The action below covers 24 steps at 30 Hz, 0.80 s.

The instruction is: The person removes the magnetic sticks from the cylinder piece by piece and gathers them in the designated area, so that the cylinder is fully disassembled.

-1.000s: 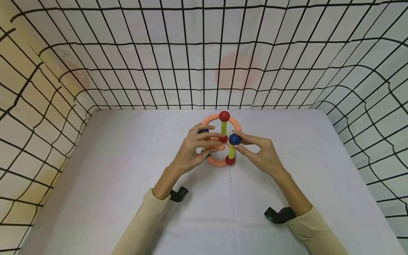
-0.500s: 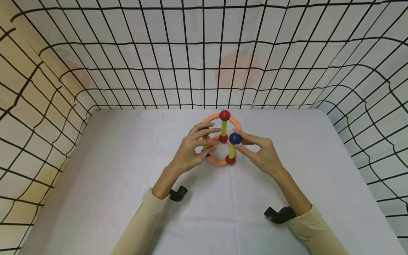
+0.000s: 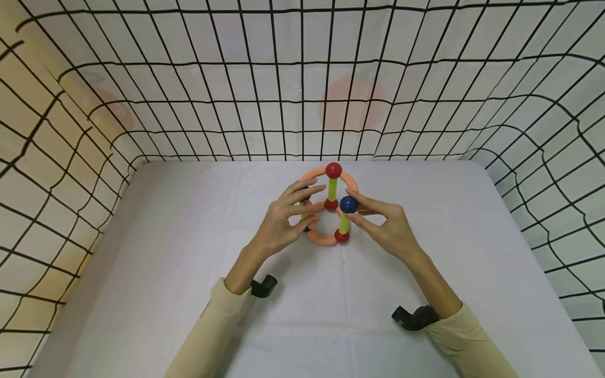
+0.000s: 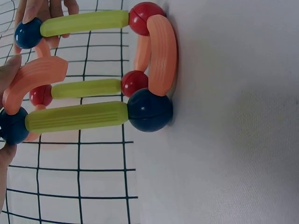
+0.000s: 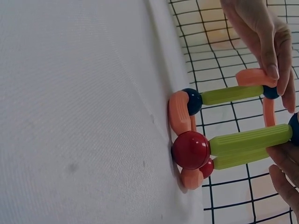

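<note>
Arc point(image 4: 29, 80), free-ended in wrist views only

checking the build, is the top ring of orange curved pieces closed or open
Open. In the left wrist view, one ridged orange curved piece ends free, short of the shiny blue ball the right hand pinches.

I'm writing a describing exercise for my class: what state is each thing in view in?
Left hand: pinching left upper blue ball, touching front orange arc.
Right hand: pinching right upper blue ball.
Front orange arc: one end on the left upper blue ball, other end free.
Green rods: upright.
Lower ring: on the cloth, partly hidden.
White cloth: spread, lightly creased.
Black grid: standing.
</note>
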Available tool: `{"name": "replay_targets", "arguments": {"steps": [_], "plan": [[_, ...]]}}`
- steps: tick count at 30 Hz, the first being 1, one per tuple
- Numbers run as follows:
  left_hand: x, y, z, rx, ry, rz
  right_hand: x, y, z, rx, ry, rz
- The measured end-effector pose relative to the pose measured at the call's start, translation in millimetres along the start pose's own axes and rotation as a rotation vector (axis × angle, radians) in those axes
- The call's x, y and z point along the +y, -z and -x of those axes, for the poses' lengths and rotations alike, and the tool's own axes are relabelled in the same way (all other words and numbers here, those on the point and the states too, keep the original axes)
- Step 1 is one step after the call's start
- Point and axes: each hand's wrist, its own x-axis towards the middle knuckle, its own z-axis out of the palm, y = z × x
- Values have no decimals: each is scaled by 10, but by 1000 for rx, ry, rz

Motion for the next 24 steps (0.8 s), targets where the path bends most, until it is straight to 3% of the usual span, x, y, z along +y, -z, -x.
{"name": "replay_targets", "arguments": {"steps": [9,24], "plan": [[-8,42,33,-7,42,-13,-5,-4,-3,-4,-2,15],[-43,140,68,52,55,-14,30,-4,2,42,39,-10]]}}
